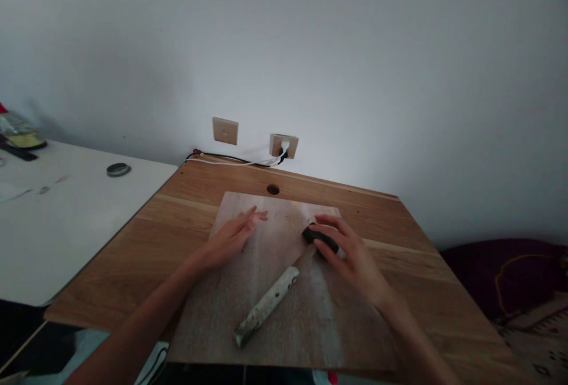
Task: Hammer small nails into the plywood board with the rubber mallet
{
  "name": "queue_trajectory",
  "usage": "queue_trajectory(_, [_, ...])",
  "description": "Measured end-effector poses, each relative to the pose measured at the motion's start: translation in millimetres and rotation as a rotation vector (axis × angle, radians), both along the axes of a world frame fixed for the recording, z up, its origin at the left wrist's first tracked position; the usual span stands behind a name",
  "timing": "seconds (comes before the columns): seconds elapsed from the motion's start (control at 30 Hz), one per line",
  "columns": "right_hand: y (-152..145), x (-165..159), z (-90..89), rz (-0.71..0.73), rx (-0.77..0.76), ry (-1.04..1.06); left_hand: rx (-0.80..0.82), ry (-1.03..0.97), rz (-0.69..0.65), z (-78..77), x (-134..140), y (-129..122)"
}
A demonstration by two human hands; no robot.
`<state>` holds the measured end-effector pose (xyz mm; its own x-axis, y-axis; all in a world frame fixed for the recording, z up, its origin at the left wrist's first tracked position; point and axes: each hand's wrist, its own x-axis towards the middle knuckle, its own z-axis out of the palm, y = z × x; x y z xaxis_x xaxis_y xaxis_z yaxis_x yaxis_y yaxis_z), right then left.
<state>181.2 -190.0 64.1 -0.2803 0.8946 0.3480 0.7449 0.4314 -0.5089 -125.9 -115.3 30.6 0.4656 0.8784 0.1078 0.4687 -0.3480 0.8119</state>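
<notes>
A hammer (268, 307) lies slantwise on a pale wooden board (222, 326). Its head is dark, and its handle has a worn white grip pointing toward me. My right hand (350, 255) is closed around the hammer's head, with the thumb on the near side and the fingers over the far side. Over the board's left part, my left hand (237, 234) has its fingers stretched out and holds nothing. Between the two hands, bare board shows.
The board rests on a wooden table (426, 278) against the wall. Behind it are a cable hole (273, 189), cables (231, 162) and a wall socket (290, 147). On the left, a white table (71, 213) carries a round lid-like object (118, 170) and a bottle (22, 133).
</notes>
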Motion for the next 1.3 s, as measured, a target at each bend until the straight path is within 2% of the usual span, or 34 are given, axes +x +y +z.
queue_trajectory(0.07, [-21, 27, -21.8, -0.151, -0.050, -0.045, 0.106, 0.134, -0.003, 8.2, -6, -9])
queue_trajectory(0.17, [-47, 55, -57.8, -0.330, -0.147, -0.105, 0.289, 0.198, 0.135, 18.8, -9, -33])
queue_trajectory(0.23, [-57, 61, -76.3, -0.359, -0.204, -0.073, 0.362, 0.158, 0.183, 21.2, -11, -54])
queue_trajectory(0.33, [-60, 49, -89.2, -0.375, -0.234, -0.018, 0.387, 0.135, 0.129, 15.3, -23, -82])
queue_trajectory(0.4, [-55, 31, -90.7, -0.375, -0.255, 0.009, 0.408, 0.157, 0.129, 6.3, -42, -92])
queue_trajectory(0.47, [-48, 10, -90.9, -0.360, -0.266, 0.030, 0.429, 0.215, 0.209, -4.3, -68, -98])
queue_trajectory(0.6, [-31, -37, -93.2, -0.299, -0.232, 0.062, 0.347, 0.430, 0.533, -21.6, -119, -99])
queue_trajectory(0.67, [-24, -58, -93.2, -0.287, -0.206, 0.084, 0.259, 0.442, 0.655, -23.6, -134, -97])
queue_trajectory(0.73, [-20, -76, -90.8, -0.293, -0.188, 0.119, 0.172, 0.391, 0.743, -19.7, -144, -94])
queue_trajectory(0.87, [-18, -113, -82.2, -0.272, -0.210, 0.206, 0.030, 0.389, 0.897, -1.3, -161, -86])
queue_trajectory(1.03, [-12, -156, -77.9, -0.194, -0.262, 0.264, 0.027, 0.481, 0.984, 15.5, -191, -75])
queue_trajectory(1.13, [0, -167, -72.2, -0.121, -0.303, 0.249, 0.076, 0.519, 0.942, 21.4, -204, -71])
queue_trajectory(1.23, [12, -166, -60.0, -0.032, -0.334, 0.200, 0.240, 0.457, 0.928, 23.2, -210, -68])
queue_trajectory(1.3, [16, -163, -51.3, 0.005, -0.285, 0.095, 0.339, 0.413, 0.942, 20.5, -213, -68])
